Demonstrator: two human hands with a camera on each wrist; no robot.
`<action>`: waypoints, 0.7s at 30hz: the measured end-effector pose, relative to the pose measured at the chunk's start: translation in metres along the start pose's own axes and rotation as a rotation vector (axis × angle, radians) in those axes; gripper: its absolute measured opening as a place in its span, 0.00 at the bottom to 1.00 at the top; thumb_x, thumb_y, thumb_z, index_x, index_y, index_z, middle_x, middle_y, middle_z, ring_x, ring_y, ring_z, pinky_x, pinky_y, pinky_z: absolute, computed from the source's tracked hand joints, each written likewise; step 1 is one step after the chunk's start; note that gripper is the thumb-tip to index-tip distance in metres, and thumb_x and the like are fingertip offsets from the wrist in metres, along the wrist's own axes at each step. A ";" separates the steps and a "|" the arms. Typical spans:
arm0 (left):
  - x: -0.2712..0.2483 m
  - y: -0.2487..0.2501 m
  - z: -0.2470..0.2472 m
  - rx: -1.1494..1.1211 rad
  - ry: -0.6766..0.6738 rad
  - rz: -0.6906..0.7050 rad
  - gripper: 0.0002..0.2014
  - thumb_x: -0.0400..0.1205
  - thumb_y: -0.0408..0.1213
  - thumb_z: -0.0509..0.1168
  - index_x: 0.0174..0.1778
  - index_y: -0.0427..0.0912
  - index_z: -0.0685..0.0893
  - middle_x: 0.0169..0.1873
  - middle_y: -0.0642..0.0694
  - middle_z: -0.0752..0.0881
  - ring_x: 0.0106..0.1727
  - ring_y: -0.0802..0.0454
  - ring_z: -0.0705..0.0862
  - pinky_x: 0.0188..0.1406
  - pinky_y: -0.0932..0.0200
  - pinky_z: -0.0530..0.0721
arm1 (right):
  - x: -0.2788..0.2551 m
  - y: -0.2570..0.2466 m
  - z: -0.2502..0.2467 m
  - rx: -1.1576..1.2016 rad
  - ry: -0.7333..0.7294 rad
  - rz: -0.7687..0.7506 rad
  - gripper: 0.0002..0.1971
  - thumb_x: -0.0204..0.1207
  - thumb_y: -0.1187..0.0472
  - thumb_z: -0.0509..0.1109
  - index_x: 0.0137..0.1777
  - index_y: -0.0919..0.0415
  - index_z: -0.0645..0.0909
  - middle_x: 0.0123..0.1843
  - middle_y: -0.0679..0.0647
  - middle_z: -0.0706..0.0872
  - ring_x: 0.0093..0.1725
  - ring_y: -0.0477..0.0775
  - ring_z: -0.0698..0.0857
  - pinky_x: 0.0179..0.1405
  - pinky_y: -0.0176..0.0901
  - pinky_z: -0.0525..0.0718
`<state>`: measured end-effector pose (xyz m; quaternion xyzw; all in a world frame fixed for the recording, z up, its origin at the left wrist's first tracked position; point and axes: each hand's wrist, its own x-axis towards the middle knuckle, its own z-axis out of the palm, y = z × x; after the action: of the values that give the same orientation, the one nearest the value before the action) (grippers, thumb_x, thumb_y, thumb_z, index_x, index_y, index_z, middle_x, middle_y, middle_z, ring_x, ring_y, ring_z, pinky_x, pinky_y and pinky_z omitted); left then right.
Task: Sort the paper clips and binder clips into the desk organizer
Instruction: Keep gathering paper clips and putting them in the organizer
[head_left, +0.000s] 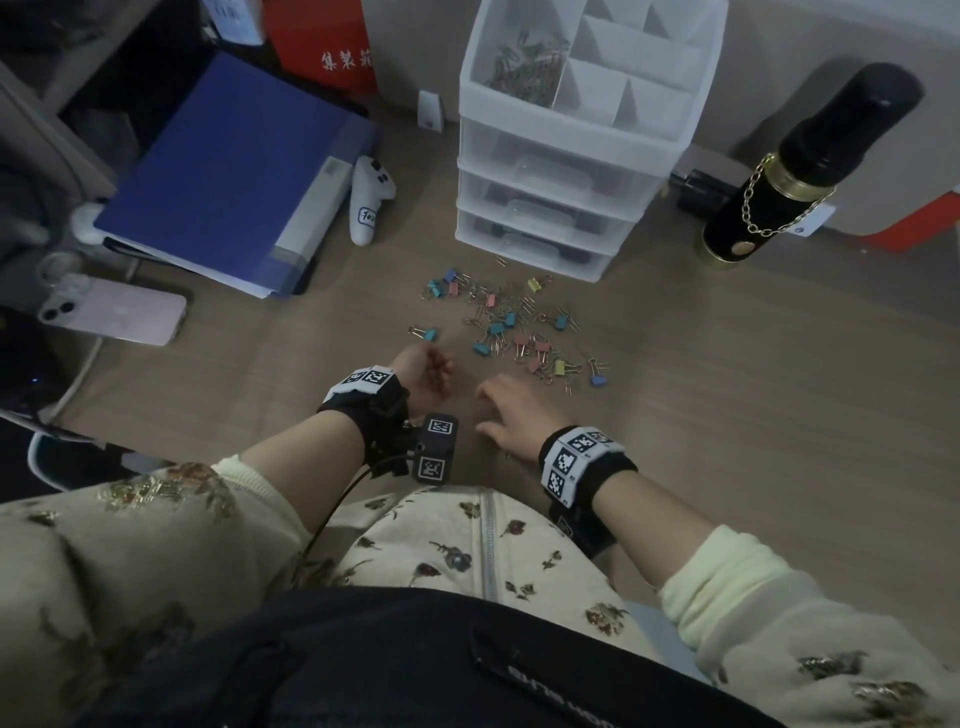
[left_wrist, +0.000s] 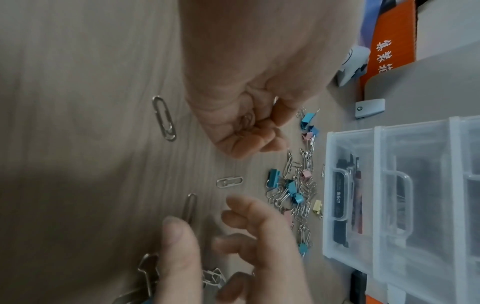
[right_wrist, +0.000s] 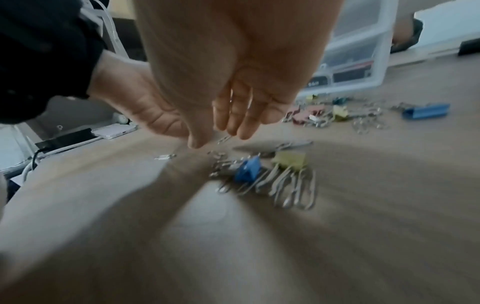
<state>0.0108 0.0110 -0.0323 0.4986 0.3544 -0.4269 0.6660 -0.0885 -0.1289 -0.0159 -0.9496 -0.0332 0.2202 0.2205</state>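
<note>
A heap of coloured binder clips and silver paper clips lies on the wooden desk in front of the clear desk organizer. Its top left compartment holds paper clips. My left hand is palm up beside the heap, fingers curled round a few paper clips. My right hand hovers with spread, relaxed fingers over loose paper clips near the desk's front edge, holding nothing. In the right wrist view a blue binder clip and a yellow binder clip lie just past the fingers.
A blue folder, a white controller and a phone lie on the left. A black bottle with a gold chain stands at the right. A red box is behind. The organizer's lower drawers are closed.
</note>
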 end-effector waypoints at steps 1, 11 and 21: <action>-0.001 0.000 0.000 -0.002 -0.005 0.006 0.17 0.85 0.38 0.52 0.30 0.42 0.74 0.17 0.49 0.77 0.15 0.57 0.71 0.15 0.70 0.70 | 0.000 -0.003 0.005 -0.026 0.010 0.014 0.19 0.76 0.54 0.70 0.65 0.58 0.74 0.63 0.54 0.77 0.63 0.55 0.76 0.64 0.53 0.77; -0.001 0.009 -0.009 -0.017 0.002 0.054 0.15 0.84 0.37 0.52 0.32 0.42 0.76 0.16 0.50 0.77 0.19 0.58 0.70 0.16 0.67 0.69 | 0.012 -0.012 0.017 -0.121 -0.034 0.042 0.06 0.78 0.66 0.64 0.52 0.58 0.79 0.55 0.56 0.80 0.57 0.58 0.78 0.53 0.51 0.78; -0.009 0.015 -0.017 -0.036 0.031 0.088 0.14 0.82 0.33 0.54 0.29 0.42 0.73 0.14 0.50 0.74 0.18 0.58 0.68 0.16 0.68 0.67 | 0.033 -0.011 -0.001 -0.198 0.149 -0.082 0.07 0.81 0.58 0.63 0.53 0.60 0.77 0.54 0.55 0.80 0.55 0.57 0.79 0.48 0.51 0.78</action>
<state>0.0207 0.0313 -0.0229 0.5082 0.3500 -0.3832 0.6873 -0.0582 -0.1141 -0.0235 -0.9783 -0.0772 0.1356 0.1365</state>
